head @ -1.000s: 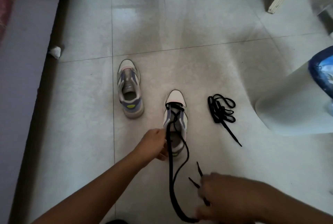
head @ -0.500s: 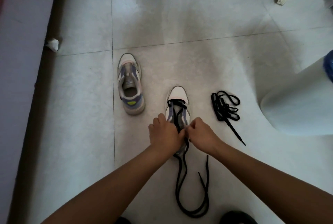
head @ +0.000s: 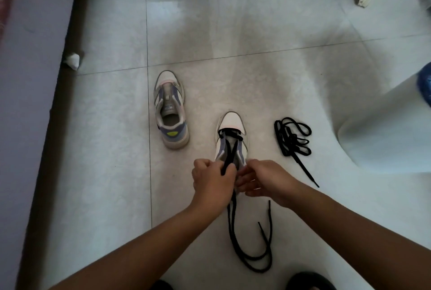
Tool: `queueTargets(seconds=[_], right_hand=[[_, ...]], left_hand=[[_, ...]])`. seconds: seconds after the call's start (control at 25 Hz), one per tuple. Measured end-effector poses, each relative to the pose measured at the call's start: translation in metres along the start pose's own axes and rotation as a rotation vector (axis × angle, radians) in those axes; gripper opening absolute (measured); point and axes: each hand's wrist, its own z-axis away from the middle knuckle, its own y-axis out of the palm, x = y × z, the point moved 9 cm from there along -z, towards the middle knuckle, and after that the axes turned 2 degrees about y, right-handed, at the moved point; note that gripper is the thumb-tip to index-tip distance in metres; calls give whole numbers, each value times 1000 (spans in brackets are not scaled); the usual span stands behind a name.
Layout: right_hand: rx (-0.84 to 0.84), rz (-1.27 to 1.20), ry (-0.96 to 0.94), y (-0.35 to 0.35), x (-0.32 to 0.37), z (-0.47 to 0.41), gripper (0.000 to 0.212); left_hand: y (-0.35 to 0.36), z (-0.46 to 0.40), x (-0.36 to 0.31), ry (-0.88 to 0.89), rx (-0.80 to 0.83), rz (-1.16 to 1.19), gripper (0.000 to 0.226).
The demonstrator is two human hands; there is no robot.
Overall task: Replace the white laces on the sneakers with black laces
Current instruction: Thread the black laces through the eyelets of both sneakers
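**Both hands back at the half-laced sneaker**

The near sneaker (head: 231, 136) stands on the tiled floor (head: 256, 56) with its toe pointing away, a black lace (head: 229, 150) crossed through the far eyelets. The left hand (head: 213, 184) sits over the near left side of this shoe, fingers curled round a strand of the lace that runs up from the eyelets into its grip. The right hand (head: 265, 179) is just beside it on the right, fingers bent and pinching at the shoe's near right edge; whether it holds lace or the shoe's upper cannot be told. The two hands almost touch. The lace's loose ends trail toward the viewer and loop on the floor between the forearms.

A second ago the right hand was low and near, holding the lace ends well away from the shoe, and the left alone was at the shoe. Half a second ago both had come to the shoe, much as they are here.

The second sneaker (head: 170, 112), unlaced, stands to the left and slightly farther. A spare black lace (head: 292, 138) lies bundled on the floor to the right of the near sneaker, one end stretching nearward. A small crumpled white scrap (head: 72, 60) lies far left, by the dark skirting
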Motion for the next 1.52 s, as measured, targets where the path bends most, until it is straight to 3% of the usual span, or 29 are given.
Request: queueTargets(seconds=[0.08, 0.2, 0.28, 0.36, 0.48, 0.76, 0.96, 1.36, 1.44, 1.52], right_hand=[[125, -154, 82, 24, -4, 1, 52], [302, -566, 189, 55, 2, 3, 52], [310, -664, 182, 59, 8, 2, 43], [259, -610, 143, 56, 12, 3, 36], [139, -496, 82, 47, 14, 8, 31], [70, -379, 33, 51, 8, 36, 36], [50, -310, -17, 46, -10, 60, 31], [242, -341, 15, 70, -27, 77, 30], [350, -124, -18, 73, -29, 80, 36], [304, 372, -97, 54, -29, 66, 47]], left_hand=[[3, 33, -11, 178, 86, -38, 24], [26, 70, 0, 287, 384, -202, 25], [5, 46, 8, 250, 261, -343, 30], [-19, 8, -1, 250, 14, -461, 53], [4, -35, -2, 159, 45, -548, 80], [40, -41, 2, 237, -110, -376, 47], [41, -45, 5, 155, -81, -402, 47], [40, -32, 4, 134, -98, -285, 57], [43, -18, 12, 131, -48, -228, 61], [52, 2, 28, 168, 41, -277, 65]])
